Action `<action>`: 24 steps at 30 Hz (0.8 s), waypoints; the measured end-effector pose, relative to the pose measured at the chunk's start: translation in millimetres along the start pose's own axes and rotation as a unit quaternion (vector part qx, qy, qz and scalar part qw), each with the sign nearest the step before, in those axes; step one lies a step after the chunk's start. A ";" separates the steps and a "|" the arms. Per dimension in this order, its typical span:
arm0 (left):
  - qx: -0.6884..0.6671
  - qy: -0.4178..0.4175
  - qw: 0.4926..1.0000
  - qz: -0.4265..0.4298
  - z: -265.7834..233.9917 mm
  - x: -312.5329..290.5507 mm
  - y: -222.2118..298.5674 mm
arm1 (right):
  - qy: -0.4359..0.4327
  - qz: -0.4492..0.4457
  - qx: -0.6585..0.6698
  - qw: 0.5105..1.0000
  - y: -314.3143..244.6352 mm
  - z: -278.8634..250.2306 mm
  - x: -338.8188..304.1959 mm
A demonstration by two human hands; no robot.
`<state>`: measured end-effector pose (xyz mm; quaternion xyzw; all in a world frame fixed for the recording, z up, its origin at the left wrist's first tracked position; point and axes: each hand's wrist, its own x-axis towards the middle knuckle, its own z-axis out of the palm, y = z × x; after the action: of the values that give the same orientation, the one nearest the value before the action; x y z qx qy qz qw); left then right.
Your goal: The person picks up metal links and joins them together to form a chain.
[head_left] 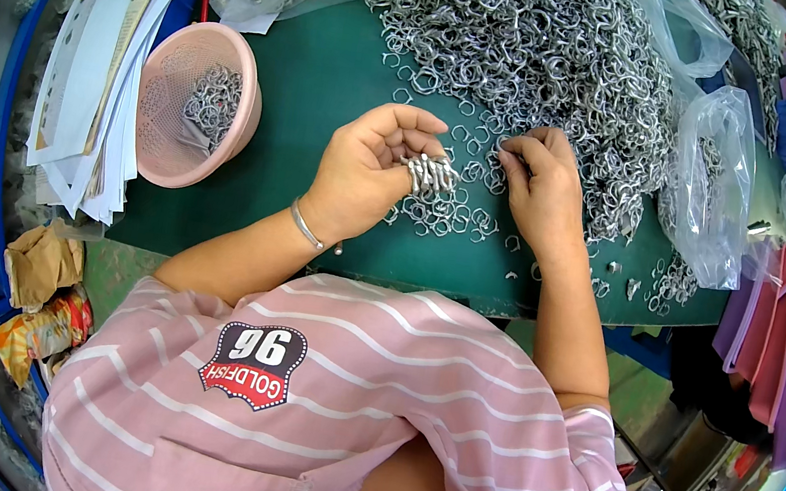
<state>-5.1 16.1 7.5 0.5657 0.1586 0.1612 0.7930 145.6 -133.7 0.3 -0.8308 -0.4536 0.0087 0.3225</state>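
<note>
My left hand (pixel 356 162) is curled closed around a row of small silvery metal rings (pixel 430 175), which stick out between thumb and fingers. My right hand (pixel 549 195) is at the near edge of a large heap of the same metal rings (pixel 532 39), thumb and fingertips drawn together. Whether a ring sits in that pinch is too small to tell. Loose rings (pixel 457 216) lie scattered on the green tabletop (pixel 313 64) between and below both hands.
A pink plastic basket (pixel 248 120) with some rings in it stands at the left, beside a stack of papers (pixel 103 54). Clear plastic bags (pixel 717 191) lie to the right of the heap. Pink and purple strips (pixel 775 329) hang past the table's right end.
</note>
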 end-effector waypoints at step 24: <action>-0.035 -0.028 0.999 -0.008 5.6 -0.2 -7.6 | -0.048 0.237 0.673 0.700 -30.3 -2.6 -9.6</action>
<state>-2.2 8.9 2.0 0.5408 0.1357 0.1444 0.8174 118.2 -130.8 16.1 -0.4712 -0.1306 0.4277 0.7603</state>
